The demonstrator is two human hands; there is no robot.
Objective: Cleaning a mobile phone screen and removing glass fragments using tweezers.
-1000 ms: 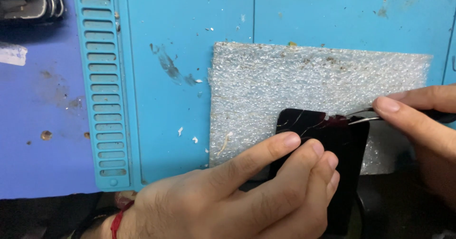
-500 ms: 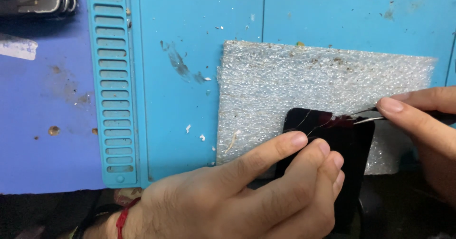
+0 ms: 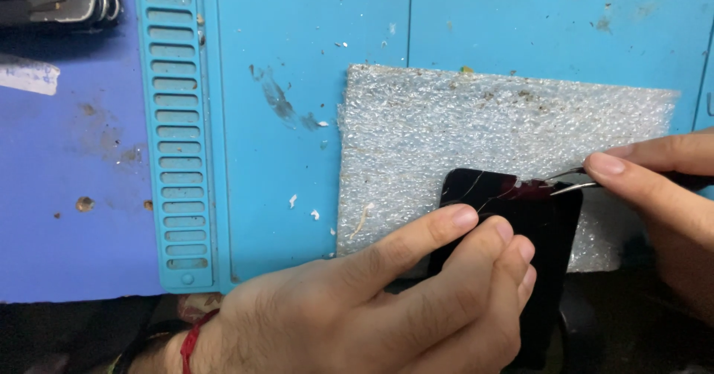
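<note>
While left hand [image 3: 387, 300] pins phone [image 3: 520, 218] (lower half hidden) | right hand [image 3: 662, 188] pinches tweezers [image 3: 569, 181]

Left hand [image 3: 394, 300]: fingertips pressed flat on a cracked black phone [image 3: 520, 218]. Right hand [image 3: 662, 195]: pinches metal tweezers [image 3: 569, 181], tips at the phone's top edge. Under both hands: bubble-wrap sheet [image 3: 446, 121] on a blue work mat [image 3: 297, 84].
</note>
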